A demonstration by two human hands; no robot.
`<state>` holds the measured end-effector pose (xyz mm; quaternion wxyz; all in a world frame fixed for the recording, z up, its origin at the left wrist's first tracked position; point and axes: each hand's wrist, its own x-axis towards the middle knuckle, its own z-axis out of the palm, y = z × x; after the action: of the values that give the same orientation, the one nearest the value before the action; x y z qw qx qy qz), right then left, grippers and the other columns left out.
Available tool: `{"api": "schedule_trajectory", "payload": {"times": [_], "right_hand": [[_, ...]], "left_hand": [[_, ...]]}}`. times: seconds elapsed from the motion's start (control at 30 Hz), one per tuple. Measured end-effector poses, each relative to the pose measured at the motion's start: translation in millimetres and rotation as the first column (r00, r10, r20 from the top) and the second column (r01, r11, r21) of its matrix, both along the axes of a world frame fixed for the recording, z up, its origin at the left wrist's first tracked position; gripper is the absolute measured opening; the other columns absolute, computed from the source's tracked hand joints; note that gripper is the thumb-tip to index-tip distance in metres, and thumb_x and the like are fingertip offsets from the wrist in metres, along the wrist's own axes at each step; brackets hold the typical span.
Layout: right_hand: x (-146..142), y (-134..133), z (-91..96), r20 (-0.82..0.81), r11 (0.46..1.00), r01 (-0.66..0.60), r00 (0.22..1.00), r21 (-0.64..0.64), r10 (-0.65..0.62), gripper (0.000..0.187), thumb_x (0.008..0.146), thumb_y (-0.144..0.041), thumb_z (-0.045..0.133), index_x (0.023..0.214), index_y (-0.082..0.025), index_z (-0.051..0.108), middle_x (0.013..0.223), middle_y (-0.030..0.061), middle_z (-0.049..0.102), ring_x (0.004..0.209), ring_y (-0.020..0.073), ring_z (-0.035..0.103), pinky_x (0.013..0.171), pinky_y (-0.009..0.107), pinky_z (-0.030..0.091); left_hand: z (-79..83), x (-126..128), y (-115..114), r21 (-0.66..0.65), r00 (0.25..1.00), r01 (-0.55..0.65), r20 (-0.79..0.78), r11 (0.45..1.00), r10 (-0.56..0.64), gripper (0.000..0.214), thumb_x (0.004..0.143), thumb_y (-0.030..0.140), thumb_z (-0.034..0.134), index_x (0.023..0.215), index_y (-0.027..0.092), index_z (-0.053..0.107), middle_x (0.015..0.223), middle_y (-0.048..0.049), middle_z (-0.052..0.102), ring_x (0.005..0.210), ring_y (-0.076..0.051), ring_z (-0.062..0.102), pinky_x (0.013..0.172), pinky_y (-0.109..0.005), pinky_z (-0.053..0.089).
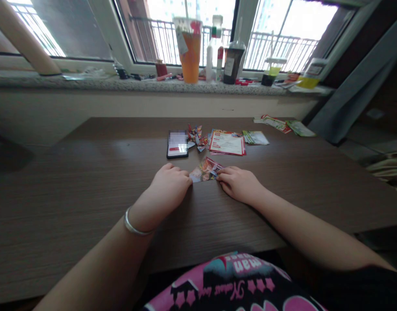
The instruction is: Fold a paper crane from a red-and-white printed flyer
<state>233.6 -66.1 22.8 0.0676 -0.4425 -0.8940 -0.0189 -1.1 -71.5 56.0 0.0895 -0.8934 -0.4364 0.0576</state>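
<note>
A colourful printed sheet of paper (203, 170) lies on the table in front of me, its right part partly folded over. My left hand (172, 183) rests with curled fingers at the sheet's left edge, closed on it; its fingertips are mostly hidden. At the opposite edge, my right hand (239, 181) pinches the folded part between thumb and fingers. Just beyond the sheet lie folded colourful paper pieces (196, 137), beside a phone (177, 144) with a lit screen.
A stack of printed cards (227, 142) lies behind my right hand, with green-and-white cards (256, 138) beside it. More cards (283, 125) lie at the table's (88, 185) far right. Drink cups (190, 56) and bottles (214, 56) stand on the windowsill (97, 86).
</note>
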Motion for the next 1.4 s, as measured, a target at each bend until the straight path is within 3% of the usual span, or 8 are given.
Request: {"api": "schedule_trajectory", "payload": {"times": [0.3,0.8,1.13,1.4], "right_hand": [[-0.5,-1.3,1.6,-0.001,1.0,0.007,1.0,0.003,-0.007,0.027,0.094,-0.027,0.041,0.103,-0.024,0.066,0.122,0.0034,0.064,0.112,0.0199,0.057,0.093,0.032,0.047],[1.7,0.5,-1.8,-0.004,1.0,0.0,1.0,-0.005,0.0,0.026,0.094,-0.027,0.042,0.102,-0.023,0.067,0.12,0.0042,0.065,0.113,0.02,0.057,0.095,0.033,0.046],[2.7,-0.1,-2.4,-0.008,1.0,-0.011,1.0,0.015,0.011,0.027,0.093,-0.026,0.043,0.103,-0.024,0.068,0.122,0.0032,0.064,0.113,0.0198,0.057,0.093,0.032,0.046],[3.1,-1.2,-0.2,-0.002,1.0,0.001,1.0,-0.01,-0.001,0.028,0.094,-0.027,0.042,0.104,-0.024,0.068,0.124,0.0039,0.064,0.113,0.0201,0.056,0.093,0.033,0.046]], "left_hand": [[7.8,-0.8,-2.3,-0.047,0.999,-0.045,-0.025,0.998,0.044,0.027,0.082,0.011,0.05,0.084,0.023,0.074,0.088,-0.0078,0.072,0.089,-0.023,0.064,0.079,-0.038,0.038],[7.4,-7.2,-1.2,-0.105,0.994,-0.101,-0.043,0.989,0.097,0.023,0.079,0.014,0.054,0.086,0.023,0.074,0.09,-0.0075,0.072,0.084,-0.024,0.065,0.075,-0.035,0.042],[15.9,-5.9,-1.1,-0.154,0.979,-0.195,-0.086,0.969,0.183,0.024,0.077,0.016,0.056,0.091,0.024,0.074,0.095,-0.0078,0.072,0.088,-0.024,0.066,0.076,-0.034,0.047],[21.9,-10.4,0.9,-0.21,0.956,-0.285,-0.129,0.935,0.262,0.024,0.074,0.016,0.055,0.083,0.025,0.075,0.085,-0.0068,0.073,0.077,-0.023,0.067,0.066,-0.031,0.049]]}}
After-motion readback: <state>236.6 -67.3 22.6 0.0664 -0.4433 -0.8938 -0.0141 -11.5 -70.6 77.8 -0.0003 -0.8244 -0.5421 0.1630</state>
